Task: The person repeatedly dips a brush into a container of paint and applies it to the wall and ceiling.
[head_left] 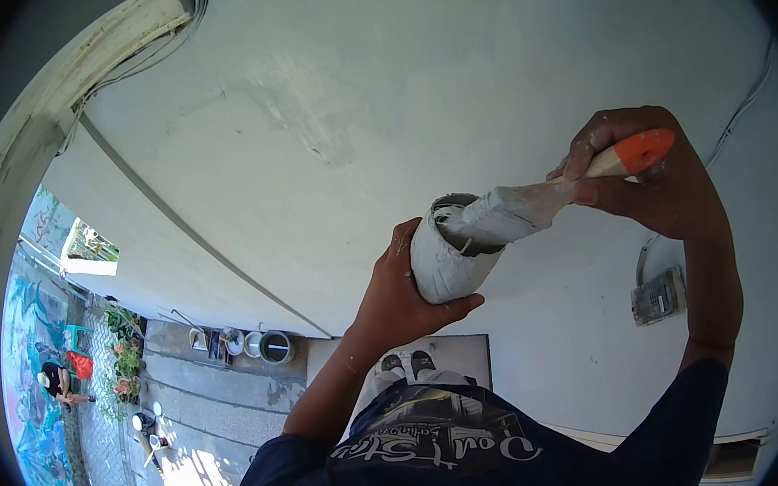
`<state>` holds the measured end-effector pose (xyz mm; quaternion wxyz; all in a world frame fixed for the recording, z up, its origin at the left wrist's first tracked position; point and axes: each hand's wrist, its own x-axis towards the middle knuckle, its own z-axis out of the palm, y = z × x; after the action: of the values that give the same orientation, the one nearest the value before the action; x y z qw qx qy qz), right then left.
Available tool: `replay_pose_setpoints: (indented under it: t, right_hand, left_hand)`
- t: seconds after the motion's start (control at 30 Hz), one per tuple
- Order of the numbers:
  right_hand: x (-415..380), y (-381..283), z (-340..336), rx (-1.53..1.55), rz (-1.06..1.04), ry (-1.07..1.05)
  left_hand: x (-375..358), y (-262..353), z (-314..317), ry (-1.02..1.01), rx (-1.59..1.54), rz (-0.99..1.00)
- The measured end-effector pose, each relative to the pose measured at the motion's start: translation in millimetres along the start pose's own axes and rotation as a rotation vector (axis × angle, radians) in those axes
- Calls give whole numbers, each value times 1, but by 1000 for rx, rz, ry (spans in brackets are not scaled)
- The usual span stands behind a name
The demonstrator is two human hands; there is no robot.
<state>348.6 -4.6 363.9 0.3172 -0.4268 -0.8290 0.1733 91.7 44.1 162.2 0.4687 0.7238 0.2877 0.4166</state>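
My left hand (393, 289) is wrapped around a paint-smeared white can (451, 261), which tilts with its mouth towards the upper right. Above it, my right hand (637, 170) grips a paintbrush (520, 211) by its wooden handle with an orange end. White paint coats the brush's wide head, and its bristles reach into the mouth of the can. Paint also marks the fingers of my right hand. Behind both hands is a pale wall (337, 183) with a few scuffed, patchy spots.
A grey meter box (658, 296) is fixed to the wall at right, with a cable (739, 115) above it. Buckets (276, 347) stand along the wall's foot. Far left, a person (57, 378) sits by plants (125, 359) and a painted mural (41, 440).
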Motion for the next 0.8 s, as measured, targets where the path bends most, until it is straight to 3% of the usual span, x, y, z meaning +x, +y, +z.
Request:
replay_pose_setpoints:
  t: [0.3,0.37,0.57,0.8]
  right_hand:
    - [-5,-10,-17,-96,4,-78]
    - [-6,-10,-19,109,195,0]
    - [-5,-13,-24,132,322,155]
    - [-8,-6,-16,-110,79,-69]
  left_hand:
    - [3,-1,-2,-55,128,-12]
    - [1,-1,-1,-57,102,-14]
    - [0,3,1,-72,84,-2]
    - [7,3,0,-88,64,18]
